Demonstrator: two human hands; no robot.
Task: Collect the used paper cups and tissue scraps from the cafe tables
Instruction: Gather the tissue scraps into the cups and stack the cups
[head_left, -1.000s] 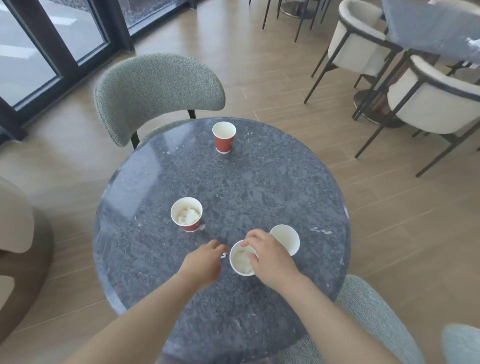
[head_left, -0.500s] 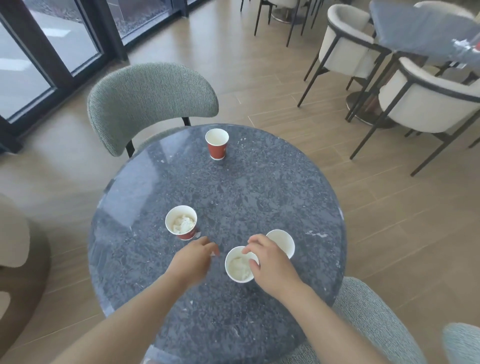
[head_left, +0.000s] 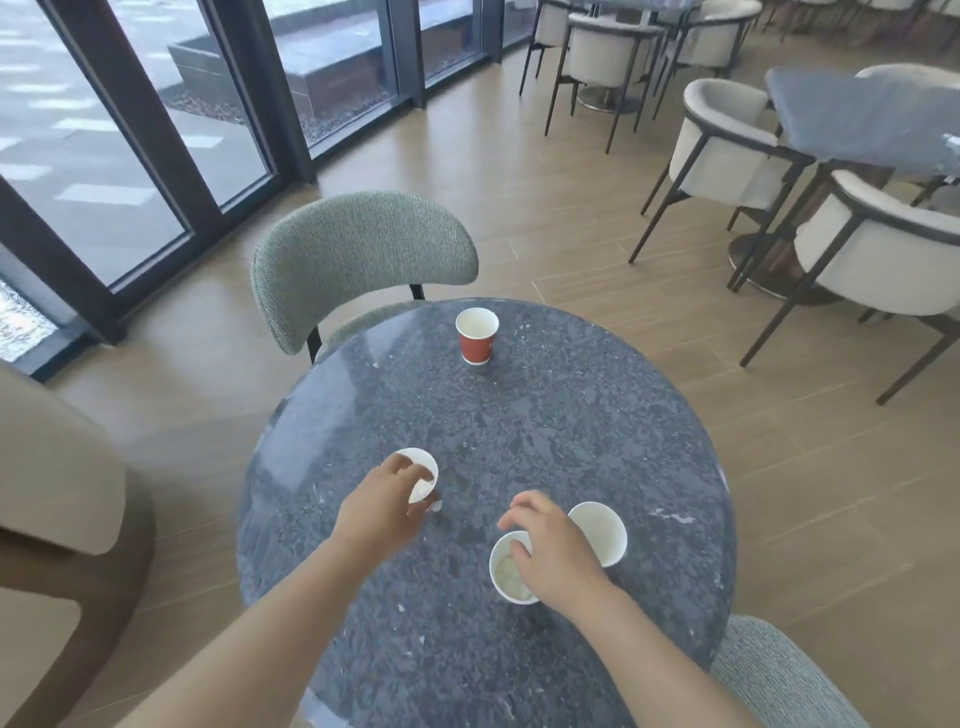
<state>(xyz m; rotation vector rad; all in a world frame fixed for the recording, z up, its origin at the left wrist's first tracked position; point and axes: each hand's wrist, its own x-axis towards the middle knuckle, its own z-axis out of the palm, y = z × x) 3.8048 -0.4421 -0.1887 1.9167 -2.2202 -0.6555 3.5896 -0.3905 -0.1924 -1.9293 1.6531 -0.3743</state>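
Note:
On the round dark stone table (head_left: 545, 426) stand several paper cups. A red cup (head_left: 477, 338) stands empty at the far side. My left hand (head_left: 382, 506) reaches over the left cup (head_left: 420, 462), which holds tissue; its fingers curl over the near rim and the thumb lies against the side. A small white scrap (head_left: 435, 505) shows by that thumb. My right hand (head_left: 553, 553) holds the near cup (head_left: 506, 574), also with tissue inside, by its rim. An empty cup (head_left: 600, 530) stands right behind that hand.
A green fabric chair (head_left: 358, 260) is tucked in at the table's far side, and another green chair (head_left: 779, 675) at the near right. A beige armchair (head_left: 57, 493) is on the left. White chairs (head_left: 883, 244) and another dark table (head_left: 857, 109) fill the right. Glass doors line the left.
My left hand has moved left, from the table beside the near cup onto the left cup. My right hand stays at the near cup. The view has tilted up.

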